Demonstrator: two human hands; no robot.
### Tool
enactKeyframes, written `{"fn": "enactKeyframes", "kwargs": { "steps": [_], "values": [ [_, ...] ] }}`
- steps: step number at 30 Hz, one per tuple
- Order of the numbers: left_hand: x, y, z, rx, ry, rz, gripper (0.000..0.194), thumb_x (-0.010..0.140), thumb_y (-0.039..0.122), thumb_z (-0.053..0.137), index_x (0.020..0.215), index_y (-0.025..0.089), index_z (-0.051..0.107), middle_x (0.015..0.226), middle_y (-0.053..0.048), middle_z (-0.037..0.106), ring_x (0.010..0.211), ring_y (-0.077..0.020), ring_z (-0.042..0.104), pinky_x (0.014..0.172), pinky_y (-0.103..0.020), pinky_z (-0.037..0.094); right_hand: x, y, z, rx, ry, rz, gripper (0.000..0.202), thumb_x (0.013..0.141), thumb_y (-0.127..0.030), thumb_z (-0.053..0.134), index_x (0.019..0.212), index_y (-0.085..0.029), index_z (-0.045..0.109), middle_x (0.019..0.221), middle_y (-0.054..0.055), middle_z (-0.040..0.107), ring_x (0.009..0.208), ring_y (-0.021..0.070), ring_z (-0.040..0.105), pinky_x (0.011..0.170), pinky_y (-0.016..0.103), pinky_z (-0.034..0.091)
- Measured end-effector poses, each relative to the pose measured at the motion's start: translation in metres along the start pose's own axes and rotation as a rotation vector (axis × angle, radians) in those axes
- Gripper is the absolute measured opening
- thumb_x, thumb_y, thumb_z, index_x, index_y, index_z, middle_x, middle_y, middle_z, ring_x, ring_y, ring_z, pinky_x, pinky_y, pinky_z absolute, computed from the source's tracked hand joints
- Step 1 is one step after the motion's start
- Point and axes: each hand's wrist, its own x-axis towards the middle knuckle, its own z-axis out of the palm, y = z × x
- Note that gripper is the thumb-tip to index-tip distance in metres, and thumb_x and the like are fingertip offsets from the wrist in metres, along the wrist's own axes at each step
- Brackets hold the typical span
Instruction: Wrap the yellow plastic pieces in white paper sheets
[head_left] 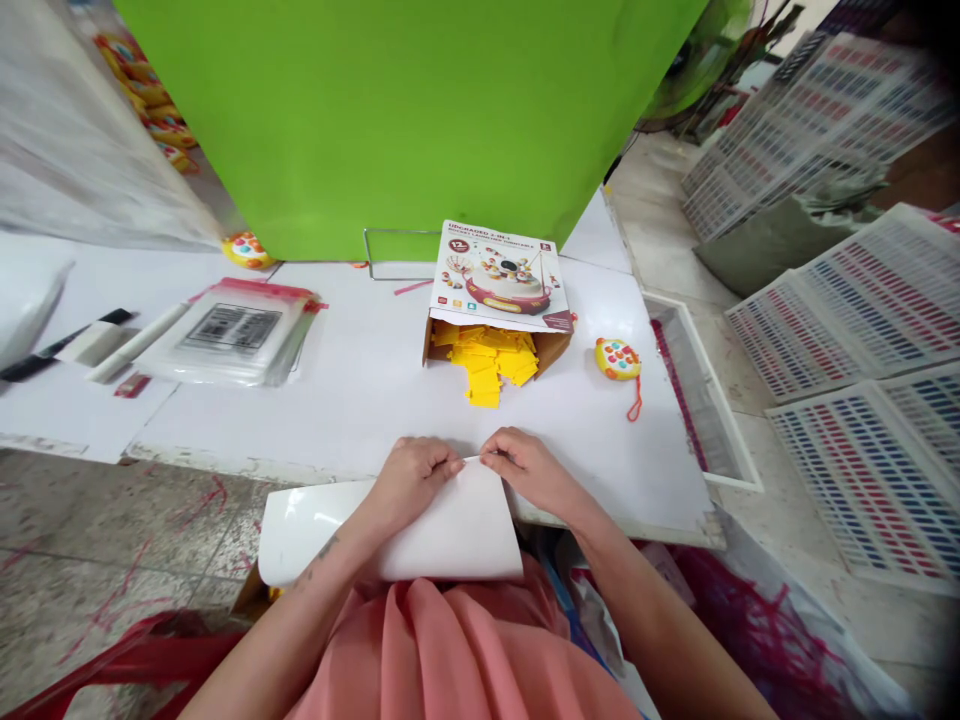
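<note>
Printed box (499, 275), with yellow pieces (484, 365) partly hidden inside. Behind the box, green panel (412, 120), top cut off by the upper edge. Left of the box, label (234, 330), lettering too small to tell; nearer than the box, white sheet (457, 530), partly covered by the left forearm (319, 580).

A plain white sheet (461, 530), shiny toward its left end, stretches left to right along the near edge of the worktop (360, 410), its upper right part overlapping that edge in view. It bows gently, its lower left corner looks rounded, and the fingers (448, 464) pinch its upper edge near the right corner.
</note>
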Motion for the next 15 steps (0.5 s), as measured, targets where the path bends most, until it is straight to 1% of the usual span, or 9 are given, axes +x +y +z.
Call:
{"fn": "enactKeyframes", "kwargs": {
  "steps": [1, 4, 6, 8, 15],
  "values": [
    [0.0001, 0.0, -0.0001, 0.004, -0.001, 0.001, 0.024, 0.084, 0.025, 0.045, 0.065, 0.018, 0.056, 0.065, 0.001, 0.059, 0.067, -0.0138, 0.053, 0.072, -0.026, 0.036, -0.0002, 0.0005, 0.0009, -0.008, 0.019, -0.006, 0.006, 0.084, -0.019, 0.054, 0.087, -0.02, 0.059, 0.084, 0.0, 0.061, 0.083, 0.0148, 0.054, 0.074, 0.029, 0.042],
    [0.001, -0.0002, -0.0009, -0.012, -0.017, -0.01, 0.023, 0.085, 0.025, 0.044, 0.066, 0.018, 0.056, 0.066, 0.001, 0.059, 0.067, -0.0137, 0.053, 0.071, -0.026, 0.036, -0.0023, -0.0003, 0.0033, -0.106, 0.126, -0.078, 0.02, 0.081, -0.02, 0.058, 0.101, -0.021, 0.058, 0.099, 0.004, 0.059, 0.097, 0.0184, 0.05, 0.084, 0.034, 0.04],
    [0.0017, -0.0002, -0.001, -0.017, -0.021, -0.022, 0.023, 0.085, 0.026, 0.043, 0.068, 0.018, 0.057, 0.067, 0.0, 0.06, 0.068, -0.014, 0.054, 0.071, -0.026, 0.037, -0.0043, -0.0021, 0.0052, -0.191, 0.153, -0.129, 0.016, 0.083, -0.021, 0.056, 0.099, -0.021, 0.059, 0.099, 0.005, 0.059, 0.097, 0.0201, 0.049, 0.086, 0.037, 0.038],
    [0.002, -0.0001, -0.0005, -0.015, -0.013, -0.03, 0.024, 0.085, 0.027, 0.043, 0.069, 0.018, 0.057, 0.068, 0.0, 0.061, 0.068, -0.0142, 0.054, 0.071, -0.026, 0.037, -0.0059, -0.0037, 0.0072, -0.245, 0.138, -0.152, 0.011, 0.085, -0.02, 0.053, 0.094, -0.022, 0.059, 0.095, 0.004, 0.06, 0.094, 0.0207, 0.05, 0.084, 0.038, 0.037],
    [0.0014, 0.0006, 0.0004, -0.018, -0.009, -0.027, 0.024, 0.086, 0.027, 0.043, 0.071, 0.017, 0.06, 0.07, -0.001, 0.062, 0.069, -0.0146, 0.054, 0.071, -0.026, 0.038, -0.0065, -0.0039, 0.0094, -0.293, 0.137, -0.147, 0.008, 0.085, -0.021, 0.053, 0.091, -0.023, 0.058, 0.093, 0.003, 0.062, 0.092, 0.0213, 0.051, 0.082, 0.038, 0.037]
  ]
}}
